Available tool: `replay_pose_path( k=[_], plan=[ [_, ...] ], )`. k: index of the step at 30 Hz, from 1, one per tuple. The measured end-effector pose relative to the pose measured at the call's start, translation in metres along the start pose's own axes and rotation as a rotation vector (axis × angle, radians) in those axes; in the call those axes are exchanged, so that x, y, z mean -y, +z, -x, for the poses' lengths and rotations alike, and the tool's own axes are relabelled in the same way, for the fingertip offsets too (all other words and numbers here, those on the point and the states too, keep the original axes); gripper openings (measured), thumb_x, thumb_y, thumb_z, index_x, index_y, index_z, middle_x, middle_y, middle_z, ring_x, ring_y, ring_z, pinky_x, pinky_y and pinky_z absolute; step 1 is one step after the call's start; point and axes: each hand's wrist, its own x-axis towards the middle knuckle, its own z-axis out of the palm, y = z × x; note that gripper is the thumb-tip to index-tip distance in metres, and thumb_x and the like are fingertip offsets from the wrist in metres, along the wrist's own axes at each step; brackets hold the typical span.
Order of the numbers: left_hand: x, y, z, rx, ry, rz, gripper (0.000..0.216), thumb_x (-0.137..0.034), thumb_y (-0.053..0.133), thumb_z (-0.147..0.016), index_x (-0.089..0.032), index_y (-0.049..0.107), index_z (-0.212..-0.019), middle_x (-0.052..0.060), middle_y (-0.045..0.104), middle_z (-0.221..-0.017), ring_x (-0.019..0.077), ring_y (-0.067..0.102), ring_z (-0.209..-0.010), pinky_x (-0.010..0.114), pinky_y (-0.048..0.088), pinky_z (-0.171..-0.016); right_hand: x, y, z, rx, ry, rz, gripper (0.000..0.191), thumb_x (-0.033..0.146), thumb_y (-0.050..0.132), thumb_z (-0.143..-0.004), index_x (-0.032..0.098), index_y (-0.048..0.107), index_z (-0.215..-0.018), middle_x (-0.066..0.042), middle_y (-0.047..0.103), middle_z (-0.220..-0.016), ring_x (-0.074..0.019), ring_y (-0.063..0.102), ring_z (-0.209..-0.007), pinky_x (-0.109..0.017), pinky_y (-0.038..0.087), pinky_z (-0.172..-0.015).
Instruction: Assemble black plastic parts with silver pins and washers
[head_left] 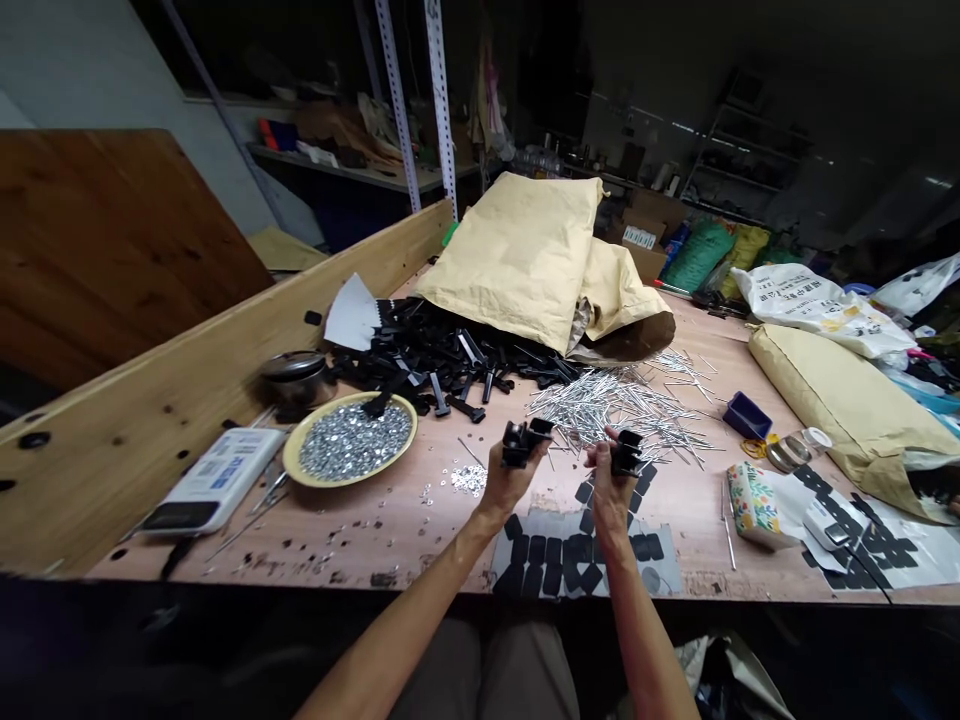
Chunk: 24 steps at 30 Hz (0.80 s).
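Observation:
My left hand (508, 487) is closed around black plastic parts (517, 445), held up above the worktable. Level with it on the right, my right hand (611, 492) grips another black plastic part (627, 455). The two hands are apart. Beneath and in front of them, flat black rectangular pieces (534, 562) lie in rows on a grey sheet (670, 570). Just beyond the hands is a heap of thin metal rods (600, 400). Small pale washer-like rings (469, 479) lie scattered left of my left hand.
A yellow bowl (295, 470) holds many small metal pieces, beside a white scale-like device (225, 475). Black plastic parts (450, 360) pile up before a large paper sack (517, 255). A blue tray (746, 415), patterned box (754, 500) and another sack (847, 400) stand right. A wooden board (225, 365) edges the left.

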Motion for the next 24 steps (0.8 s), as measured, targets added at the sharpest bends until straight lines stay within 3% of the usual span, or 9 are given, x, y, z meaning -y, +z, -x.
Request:
replay_pose_path(
  k=[2,5,10,13,16,18,21,24],
  plan=[
    [0.004,0.0,0.003,0.017,0.05,-0.008,0.024,-0.044,0.068,-0.067,-0.021,0.063,-0.072,0.004,0.067,-0.071,0.0224,0.062,-0.08,0.031,0.048,-0.074,-0.002,-0.001,-0.002,-0.063,0.02,-0.014,0.047,0.053,0.061,-0.072,0.016,0.061,-0.102,0.004,0.052,-0.058,-0.0086,0.045,-0.048,-0.023,0.038,-0.048],
    [0.008,-0.001,0.006,0.054,0.109,-0.022,0.021,-0.042,0.068,-0.068,-0.022,0.063,-0.071,0.005,0.066,-0.072,0.0213,0.061,-0.076,0.031,0.047,-0.075,-0.007,-0.002,-0.001,-0.081,0.032,-0.019,0.048,0.055,0.061,-0.073,0.016,0.06,-0.101,0.006,0.046,-0.055,-0.007,0.038,-0.045,-0.022,0.032,-0.044],
    [0.006,-0.011,0.007,0.31,0.406,-0.23,0.018,-0.03,0.053,-0.082,-0.021,0.069,-0.085,0.007,0.067,-0.076,0.0215,0.06,-0.077,0.035,0.045,-0.079,-0.018,-0.004,0.002,-0.097,0.033,0.01,0.045,0.055,0.063,-0.071,0.016,0.061,-0.094,0.005,0.049,-0.057,-0.0065,0.038,-0.045,-0.022,0.033,-0.044],
    [0.002,-0.016,0.007,0.264,0.42,-0.247,0.023,-0.024,0.05,-0.084,-0.023,0.068,-0.098,0.008,0.07,-0.09,0.0227,0.061,-0.09,0.037,0.044,-0.085,-0.02,-0.002,0.004,-0.078,0.064,-0.027,0.044,0.055,0.063,-0.072,0.016,0.061,-0.091,0.006,0.049,-0.054,-0.0068,0.04,-0.044,-0.021,0.033,-0.042],
    [0.0,-0.015,0.008,0.258,0.268,-0.118,0.022,-0.028,0.061,-0.078,-0.024,0.069,-0.098,0.008,0.07,-0.092,0.0247,0.061,-0.095,0.037,0.045,-0.088,-0.019,0.003,0.007,-0.033,0.097,-0.032,0.044,0.055,0.062,-0.073,0.016,0.063,-0.093,0.003,0.056,-0.056,-0.0093,0.048,-0.047,-0.023,0.039,-0.046],
    [0.003,-0.011,0.007,0.233,0.036,0.052,0.026,-0.036,0.069,-0.071,-0.021,0.07,-0.093,0.007,0.071,-0.09,0.0259,0.063,-0.094,0.037,0.047,-0.085,-0.02,0.007,0.008,0.047,0.099,-0.013,0.045,0.054,0.061,-0.075,0.016,0.064,-0.097,-0.002,0.065,-0.067,-0.0138,0.058,-0.058,-0.028,0.048,-0.059],
    [0.012,-0.002,0.001,0.189,-0.341,0.396,0.041,-0.046,0.075,-0.062,-0.016,0.07,-0.091,0.008,0.072,-0.091,0.0251,0.064,-0.095,0.035,0.048,-0.085,-0.03,0.016,0.006,0.228,0.134,0.018,0.042,0.053,0.062,-0.073,0.017,0.067,-0.094,-0.006,0.07,-0.083,-0.0218,0.064,-0.084,-0.036,0.049,-0.078],
    [0.025,0.007,-0.006,0.182,-0.52,0.527,0.045,-0.051,0.077,-0.058,-0.013,0.069,-0.081,0.01,0.073,-0.082,0.0234,0.066,-0.089,0.035,0.049,-0.085,-0.051,0.026,-0.001,0.386,0.221,0.099,0.036,0.052,0.064,-0.067,0.017,0.068,-0.078,-0.004,0.069,-0.073,-0.022,0.063,-0.078,-0.034,0.05,-0.07]
  ],
)
